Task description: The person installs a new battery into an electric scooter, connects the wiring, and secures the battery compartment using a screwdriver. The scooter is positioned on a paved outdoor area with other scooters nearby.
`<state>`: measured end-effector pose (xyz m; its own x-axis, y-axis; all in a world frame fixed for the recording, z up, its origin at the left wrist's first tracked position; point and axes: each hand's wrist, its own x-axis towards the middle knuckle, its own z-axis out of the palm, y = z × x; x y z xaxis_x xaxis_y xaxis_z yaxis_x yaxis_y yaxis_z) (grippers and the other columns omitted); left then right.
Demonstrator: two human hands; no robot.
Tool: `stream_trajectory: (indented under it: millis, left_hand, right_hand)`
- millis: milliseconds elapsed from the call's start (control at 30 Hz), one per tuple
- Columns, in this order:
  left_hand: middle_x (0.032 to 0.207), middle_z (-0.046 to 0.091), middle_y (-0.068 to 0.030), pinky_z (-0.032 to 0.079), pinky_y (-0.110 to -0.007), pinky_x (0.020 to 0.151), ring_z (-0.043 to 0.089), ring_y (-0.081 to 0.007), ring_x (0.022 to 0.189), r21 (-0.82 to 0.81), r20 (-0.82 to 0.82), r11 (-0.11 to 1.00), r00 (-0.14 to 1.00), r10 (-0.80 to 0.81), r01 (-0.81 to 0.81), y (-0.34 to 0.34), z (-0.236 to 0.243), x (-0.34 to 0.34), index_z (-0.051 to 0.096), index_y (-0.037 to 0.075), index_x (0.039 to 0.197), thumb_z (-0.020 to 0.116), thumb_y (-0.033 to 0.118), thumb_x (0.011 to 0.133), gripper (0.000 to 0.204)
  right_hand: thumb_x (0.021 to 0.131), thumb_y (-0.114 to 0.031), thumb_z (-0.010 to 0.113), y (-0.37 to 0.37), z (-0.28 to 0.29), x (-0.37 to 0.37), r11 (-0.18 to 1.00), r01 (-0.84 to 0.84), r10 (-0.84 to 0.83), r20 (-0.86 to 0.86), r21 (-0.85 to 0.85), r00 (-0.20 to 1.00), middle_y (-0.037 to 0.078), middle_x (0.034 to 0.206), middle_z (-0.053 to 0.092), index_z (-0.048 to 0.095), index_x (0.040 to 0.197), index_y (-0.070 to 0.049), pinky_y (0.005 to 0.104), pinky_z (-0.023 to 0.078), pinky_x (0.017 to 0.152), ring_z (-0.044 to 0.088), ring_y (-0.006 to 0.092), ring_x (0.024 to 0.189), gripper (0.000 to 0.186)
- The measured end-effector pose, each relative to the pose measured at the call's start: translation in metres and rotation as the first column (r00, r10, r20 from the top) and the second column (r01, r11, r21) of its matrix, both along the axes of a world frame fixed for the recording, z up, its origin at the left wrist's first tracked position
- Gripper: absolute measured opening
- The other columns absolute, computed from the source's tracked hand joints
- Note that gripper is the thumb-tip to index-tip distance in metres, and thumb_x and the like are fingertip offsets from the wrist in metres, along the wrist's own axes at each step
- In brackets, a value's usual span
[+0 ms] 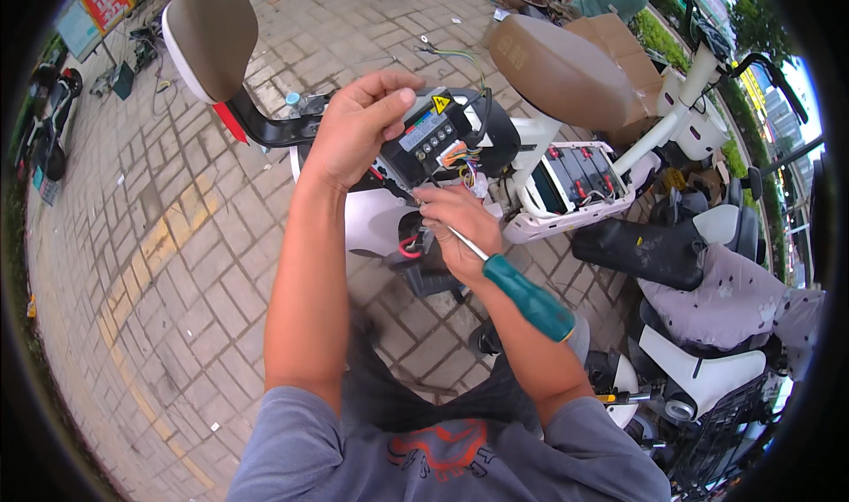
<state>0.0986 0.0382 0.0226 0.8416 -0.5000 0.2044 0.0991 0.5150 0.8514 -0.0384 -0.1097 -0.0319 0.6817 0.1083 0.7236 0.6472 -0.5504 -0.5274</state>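
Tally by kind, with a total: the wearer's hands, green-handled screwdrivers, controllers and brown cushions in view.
Hands: 2 (left hand, right hand)
Green-handled screwdriver: 1
Controller: 1
Brown cushions: 2 (backrest, seat)
Total: 6
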Motion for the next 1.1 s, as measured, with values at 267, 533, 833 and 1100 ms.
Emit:
stream_trajectory:
  millis: [267,533,833,1100]
  left_hand:
    - [0.084,0.058,0.0024,0.039,-0.021,0.065,0.049,-0.0051,0.074,0.235,0.239,0.972,0.969,-0.061,0.003,0.005,0.003,-0.002,0.066,0.0,0.097,0.064,0.001,0.079,0.018]
    - [0.088,0.053,0.0011,0.041,-0.024,0.068,0.051,-0.0094,0.081,0.547,0.46,0.837,0.837,-0.297,-0.004,0.002,0.022,-0.012,0.071,0.002,0.094,0.073,-0.002,0.07,0.024]
    - [0.078,0.057,-0.0023,0.043,-0.027,0.065,0.053,-0.0134,0.074,0.52,0.622,0.841,0.741,-0.253,-0.149,-0.007,0.01,-0.01,0.07,0.001,0.083,0.08,0.01,0.075,0.016]
    - [0.071,0.055,-0.0011,0.041,-0.028,0.058,0.048,-0.0089,0.067,0.62,0.412,0.766,0.901,-0.134,-0.17,-0.014,0.014,-0.016,0.063,-0.003,0.077,0.075,0.022,0.085,0.029]
  right_hand:
    - [0.087,0.0,0.066,0.003,-0.003,0.017,0.966,0.224,-0.239,0.113,0.131,0.964,0.016,0.111,0.066,0.06,0.101,-0.003,0.0383,0.051,0.085,0.065,0.0316,0.096,0.015]
    - [0.099,-0.003,0.052,0.008,0.0,0.039,0.728,0.234,-0.258,-0.058,0.644,0.964,0.016,0.116,0.062,0.055,0.111,0.001,0.0317,0.052,0.086,0.062,0.0195,0.1,0.013]
    - [0.099,-0.005,0.053,0.012,0.013,0.041,0.723,0.238,-0.199,-0.134,0.649,0.971,0.014,0.111,0.065,0.055,0.113,0.001,0.0262,0.051,0.079,0.062,0.0138,0.091,0.015]
    - [0.098,-0.003,0.055,0.013,0.011,0.012,0.796,0.206,-0.239,-0.016,0.57,0.971,0.018,0.116,0.066,0.057,0.112,0.003,0.0316,0.051,0.09,0.064,0.0215,0.104,0.015]
